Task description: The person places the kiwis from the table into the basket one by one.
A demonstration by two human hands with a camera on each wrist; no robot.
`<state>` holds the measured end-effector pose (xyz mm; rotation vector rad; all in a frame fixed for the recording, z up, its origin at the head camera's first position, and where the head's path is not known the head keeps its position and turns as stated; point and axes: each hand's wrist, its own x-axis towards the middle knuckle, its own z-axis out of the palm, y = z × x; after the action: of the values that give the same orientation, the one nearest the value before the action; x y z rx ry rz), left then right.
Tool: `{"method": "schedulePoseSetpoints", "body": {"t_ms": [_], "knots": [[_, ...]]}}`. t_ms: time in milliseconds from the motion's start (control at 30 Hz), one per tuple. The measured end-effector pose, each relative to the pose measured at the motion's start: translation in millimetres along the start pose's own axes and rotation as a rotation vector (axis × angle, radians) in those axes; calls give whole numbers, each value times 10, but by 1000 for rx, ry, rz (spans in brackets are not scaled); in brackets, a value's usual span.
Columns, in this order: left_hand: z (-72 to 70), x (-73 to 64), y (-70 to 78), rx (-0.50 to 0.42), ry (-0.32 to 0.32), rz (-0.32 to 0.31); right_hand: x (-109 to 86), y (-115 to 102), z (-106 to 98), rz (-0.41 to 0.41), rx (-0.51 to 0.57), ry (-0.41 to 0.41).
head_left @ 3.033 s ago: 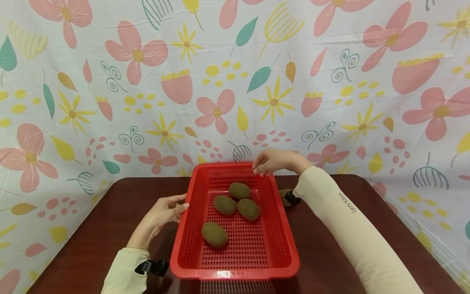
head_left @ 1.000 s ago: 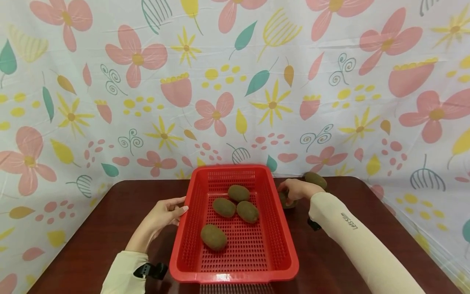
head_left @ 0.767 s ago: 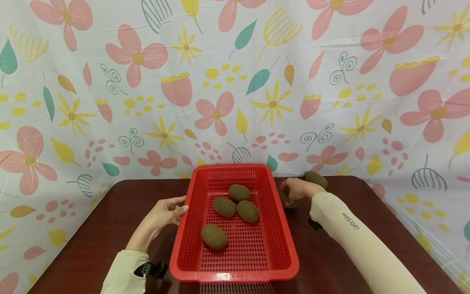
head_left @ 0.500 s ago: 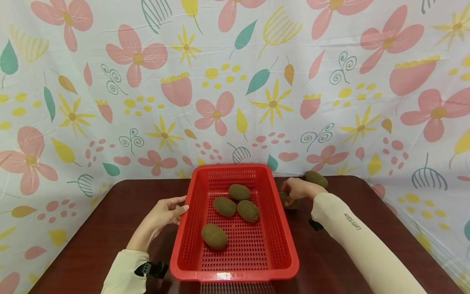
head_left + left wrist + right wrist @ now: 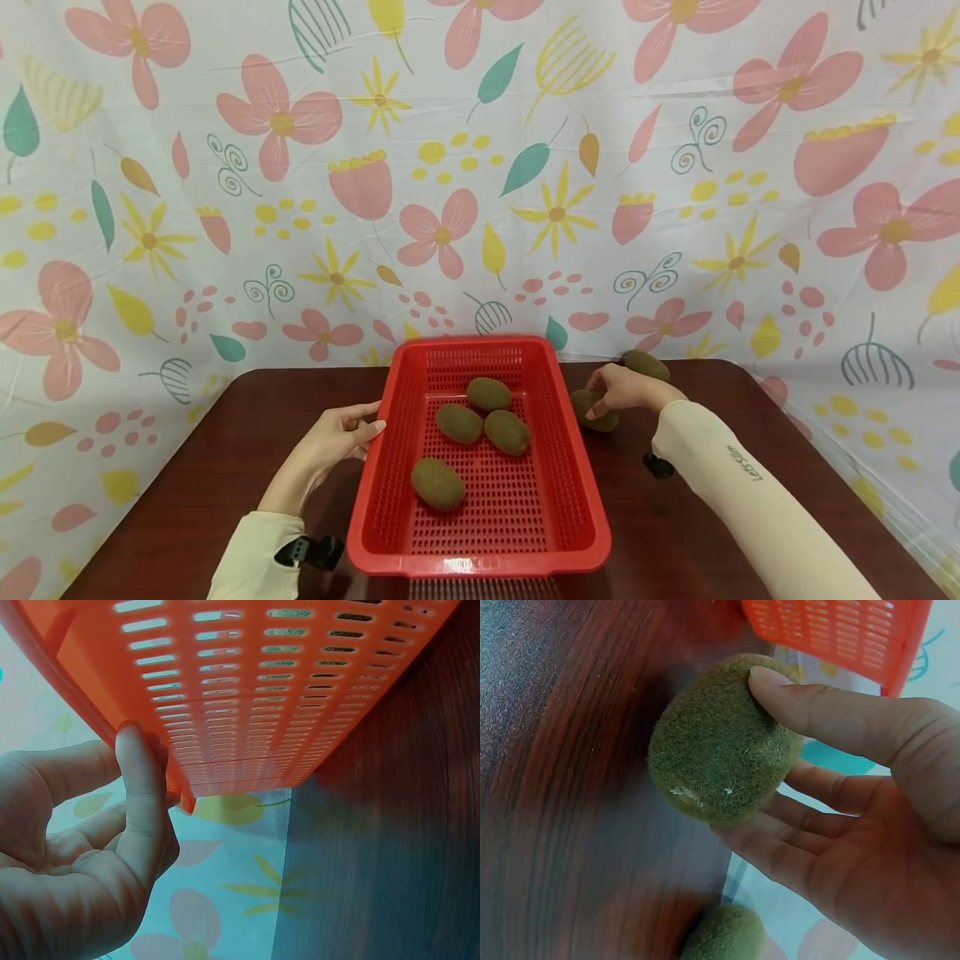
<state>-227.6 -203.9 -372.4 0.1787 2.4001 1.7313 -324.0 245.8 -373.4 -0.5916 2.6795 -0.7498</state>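
Note:
A red perforated plastic basket point(image 5: 480, 563) stands on the table with several brown fuzzy kiwis point(image 5: 438, 483) inside it. My left hand point(image 5: 337, 442) pinches the basket's left rim between thumb and fingers; the left wrist view shows the thumb point(image 5: 141, 787) against the basket's side. Just outside the right wall, my right hand point(image 5: 626, 392) holds another kiwi point(image 5: 596, 412) by its sides. In the right wrist view the thumb lies on top of this kiwi point(image 5: 720, 750) and the fingers reach underneath.
One more kiwi point(image 5: 647, 365) lies at the table's back right, behind the right hand. The dark wood table point(image 5: 697, 492) ends at a hanging floral cloth point(image 5: 480, 167). The basket's right wall stands between the held kiwi and those inside.
My right hand has gone from above the basket's right rim down to the kiwi outside it, then shifted slightly right. The left hand and the kiwis in the basket have stayed put.

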Motion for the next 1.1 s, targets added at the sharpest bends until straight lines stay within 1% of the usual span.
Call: {"method": "schedulePoseSetpoints", "body": {"t_ms": [100, 233, 333, 467, 600, 767, 833, 900, 1000, 1100], "knots": [[0, -2, 5, 5, -12, 11, -48, -8, -44, 26, 10, 8], [1, 4, 11, 1, 7, -7, -99, -17, -121, 32, 3, 27], [-3, 2, 5, 0, 6, -10, -134, -25, -170, 28, 3, 44], [-6, -8, -7, -3, -19, 12, -173, -28, -207, 38, 6, 65], [-5, -13, -12, -11, -26, 22, -208, -22, -236, 16, 12, 76], [-8, -7, -14, -12, -22, 16, -247, -22, -307, -14, 67, 55], [-7, -5, -16, -9, -20, 17, -262, -23, -342, -3, 109, 41], [-4, -6, -16, -6, -20, 19, -274, -28, -377, 2, 121, 39], [-2, -3, -12, -3, -15, 17, -290, -61, -424, 38, 166, 24], [-7, 3, -14, -4, -13, 13, -296, -107, -465, 55, 182, 24]]}}
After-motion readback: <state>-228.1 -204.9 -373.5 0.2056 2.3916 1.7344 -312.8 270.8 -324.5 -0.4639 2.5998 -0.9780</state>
